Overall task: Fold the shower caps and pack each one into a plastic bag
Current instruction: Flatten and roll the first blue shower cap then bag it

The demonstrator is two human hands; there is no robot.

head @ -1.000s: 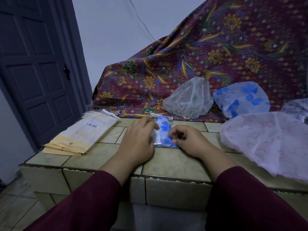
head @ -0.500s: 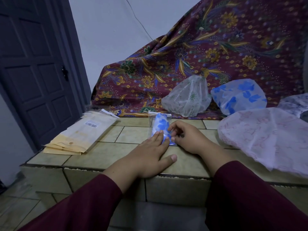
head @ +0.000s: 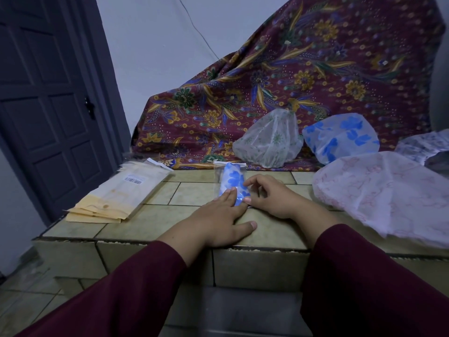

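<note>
A folded blue-flowered shower cap sits inside a small clear plastic bag (head: 230, 178) lying on the tiled ledge (head: 145, 220). My left hand (head: 218, 220) lies flat, its straight fingers pressing the bag's near end. My right hand (head: 269, 198) rests beside it with curled fingers, its fingertips holding the bag's right edge. Loose caps lie behind: a green-patterned cap (head: 269, 139), a blue-flowered cap (head: 340, 137) and a large pink-patterned cap (head: 388, 190).
A stack of clear empty bags with a barcode label (head: 121, 193) lies at the left of the ledge. A maroon floral cloth (head: 303, 76) drapes up behind. Another pale cap (head: 422, 147) lies at the far right. A dark door (head: 46, 105) stands left.
My left hand has come off the bag's left side, flattened and slid down to press its near end. My right hand has stayed at the bag's right edge.
</note>
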